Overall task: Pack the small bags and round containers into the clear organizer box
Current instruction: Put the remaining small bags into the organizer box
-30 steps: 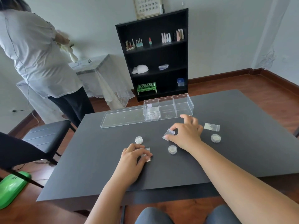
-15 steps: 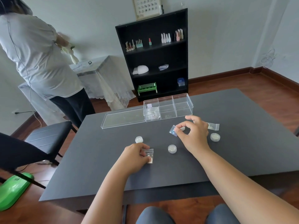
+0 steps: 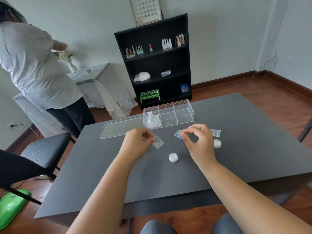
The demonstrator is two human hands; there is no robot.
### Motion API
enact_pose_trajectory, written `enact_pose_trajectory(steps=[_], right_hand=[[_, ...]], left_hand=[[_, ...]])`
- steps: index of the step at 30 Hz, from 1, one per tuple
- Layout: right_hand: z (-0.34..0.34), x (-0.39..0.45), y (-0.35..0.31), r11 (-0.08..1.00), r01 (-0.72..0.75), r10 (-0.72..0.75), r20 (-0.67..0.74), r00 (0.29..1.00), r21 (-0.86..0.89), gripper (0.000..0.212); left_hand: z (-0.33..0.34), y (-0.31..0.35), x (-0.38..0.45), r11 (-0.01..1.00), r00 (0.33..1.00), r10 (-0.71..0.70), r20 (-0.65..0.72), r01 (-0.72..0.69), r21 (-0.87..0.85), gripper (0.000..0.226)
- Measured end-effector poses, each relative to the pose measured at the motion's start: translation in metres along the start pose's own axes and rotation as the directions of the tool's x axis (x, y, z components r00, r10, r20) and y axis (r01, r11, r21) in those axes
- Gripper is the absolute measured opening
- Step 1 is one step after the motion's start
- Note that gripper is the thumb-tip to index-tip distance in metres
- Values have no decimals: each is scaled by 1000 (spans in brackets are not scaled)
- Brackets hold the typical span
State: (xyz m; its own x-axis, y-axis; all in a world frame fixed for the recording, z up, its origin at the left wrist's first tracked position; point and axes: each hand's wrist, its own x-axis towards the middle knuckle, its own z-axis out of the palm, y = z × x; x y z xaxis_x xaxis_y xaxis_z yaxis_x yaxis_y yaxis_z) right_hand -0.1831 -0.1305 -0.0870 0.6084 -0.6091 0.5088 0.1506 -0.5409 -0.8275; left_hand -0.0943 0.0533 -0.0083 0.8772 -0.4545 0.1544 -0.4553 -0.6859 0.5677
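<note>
The clear organizer box [image 3: 183, 114] stands at the far middle of the dark table [image 3: 94, 174], its left compartment holding small bags. My left hand [image 3: 137, 143] is raised above the table, pinching a small clear bag [image 3: 158, 142]. My right hand [image 3: 198, 142] holds another small bag [image 3: 177, 133] between thumb and forefinger, just in front of the box. One round container [image 3: 173, 157] sits between my hands, a second [image 3: 217, 143] lies right of my right hand, and a third bag [image 3: 216, 132] lies behind it. Another round container is hidden behind my left hand.
The box's clear lid [image 3: 121, 126] lies flat to the left of the box. A person in a white shirt [image 3: 33, 65] stands at the far left by a covered side table. A black chair [image 3: 33, 154] is at the table's left; a black shelf [image 3: 155, 61] stands against the wall.
My left hand lifted its small bag off the table and carried it forward toward the box. My right hand raised its bag slightly and stayed near the box front.
</note>
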Motion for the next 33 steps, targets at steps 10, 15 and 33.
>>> enact_pose_trajectory(steps=[10, 15, 33], right_hand=[[-2, 9, 8, 936, -274, 290, -43, 956, 220, 3], [-1, 8, 6, 947, -240, 249, -16, 968, 215, 12], [0, 8, 6, 973, -173, 172, 19, 985, 155, 11]], left_hand=[[10, 38, 126, 939, 968, 247, -43, -228, 259, 24], [29, 35, 148, 893, 981, 159, 110, -191, 408, 30], [44, 40, 167, 639, 897, 87, 434, -385, 666, 43]])
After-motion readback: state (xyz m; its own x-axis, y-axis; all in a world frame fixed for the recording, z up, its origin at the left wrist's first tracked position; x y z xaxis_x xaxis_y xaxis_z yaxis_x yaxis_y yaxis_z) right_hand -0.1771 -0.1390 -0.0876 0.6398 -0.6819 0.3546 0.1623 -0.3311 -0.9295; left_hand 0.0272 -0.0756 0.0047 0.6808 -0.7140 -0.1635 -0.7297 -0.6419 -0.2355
